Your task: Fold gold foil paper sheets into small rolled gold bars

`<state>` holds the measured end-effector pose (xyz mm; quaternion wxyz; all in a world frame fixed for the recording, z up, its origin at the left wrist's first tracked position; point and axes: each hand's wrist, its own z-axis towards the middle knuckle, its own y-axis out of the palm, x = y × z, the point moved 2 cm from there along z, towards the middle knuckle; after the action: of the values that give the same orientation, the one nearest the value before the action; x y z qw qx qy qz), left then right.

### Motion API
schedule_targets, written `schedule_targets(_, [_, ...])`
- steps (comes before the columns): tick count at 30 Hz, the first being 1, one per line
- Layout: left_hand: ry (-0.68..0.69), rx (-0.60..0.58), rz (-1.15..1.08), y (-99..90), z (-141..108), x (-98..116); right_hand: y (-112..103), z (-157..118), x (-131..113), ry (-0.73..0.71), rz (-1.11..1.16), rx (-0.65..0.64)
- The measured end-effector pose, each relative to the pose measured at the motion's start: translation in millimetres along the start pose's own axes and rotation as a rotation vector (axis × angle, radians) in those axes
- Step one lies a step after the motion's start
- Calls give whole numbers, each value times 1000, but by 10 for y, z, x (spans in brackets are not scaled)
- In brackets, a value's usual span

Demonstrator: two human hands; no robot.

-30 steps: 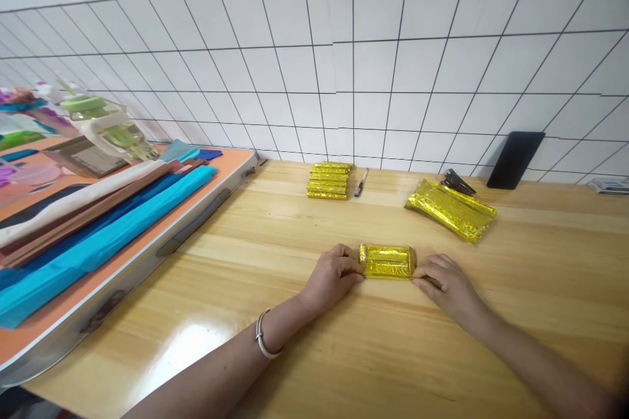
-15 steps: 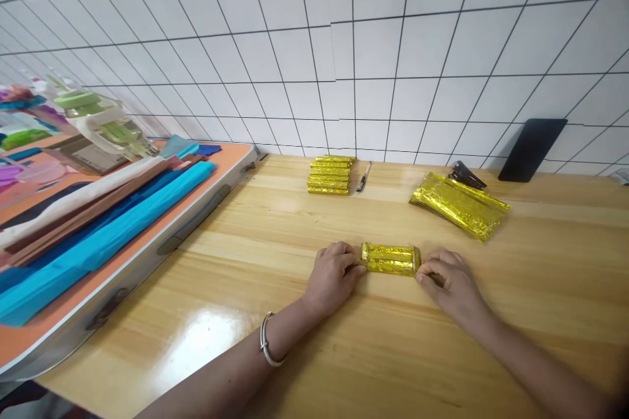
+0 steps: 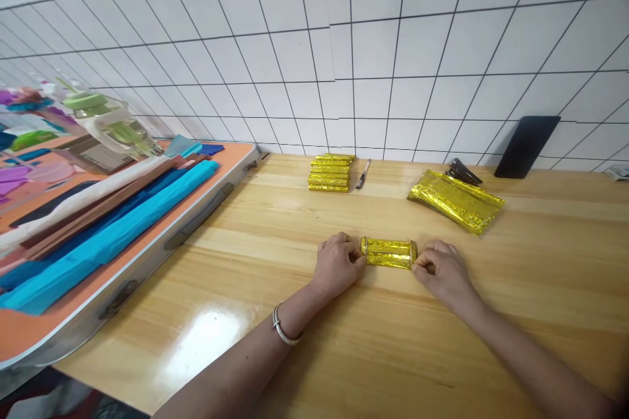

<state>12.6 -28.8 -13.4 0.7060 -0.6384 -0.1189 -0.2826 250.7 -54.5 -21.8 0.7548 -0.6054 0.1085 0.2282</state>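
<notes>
A folded piece of shiny gold foil paper [image 3: 389, 253] lies flat on the wooden table, with a narrow strip turned over at each short end. My left hand [image 3: 338, 264], a bangle on its wrist, has its curled fingers pressed together at the foil's left end. At the opposite end, my right hand [image 3: 442, 270] pinches the lower right corner between thumb and fingers. The fingertips partly cover both ends. Further back stand several folded gold foil strips [image 3: 329, 173], piled side by side, and a flat stack of gold foil sheets [image 3: 456, 201] lies to the right.
A pen [image 3: 363, 174] lies beside the folded strips. Behind the foil sheets is a black clip [image 3: 463, 172], and a black phone-like slab [image 3: 527, 146] leans on the tiled wall. At left, an orange-topped case [image 3: 236, 158] bears rolled coloured paper [image 3: 122, 236] and a bottle [image 3: 111, 119].
The view has shifted slightly. Both hands stay at the foil's two ends, with only small finger movements; the foil keeps its folded shape.
</notes>
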Motion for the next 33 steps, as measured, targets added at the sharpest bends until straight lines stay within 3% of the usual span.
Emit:
schedule_targets(9, [-1, -62, -5, -2, 32, -18, -87, 128, 13, -22, -58, -125])
schedule_targets(25, [-76, -80, 46, 21, 48, -29, -80, 141, 44, 25, -109, -140])
schedule_targets(33, [-46, -105, 20, 6, 85, -47, -104, 159, 98, 7, -91, -164])
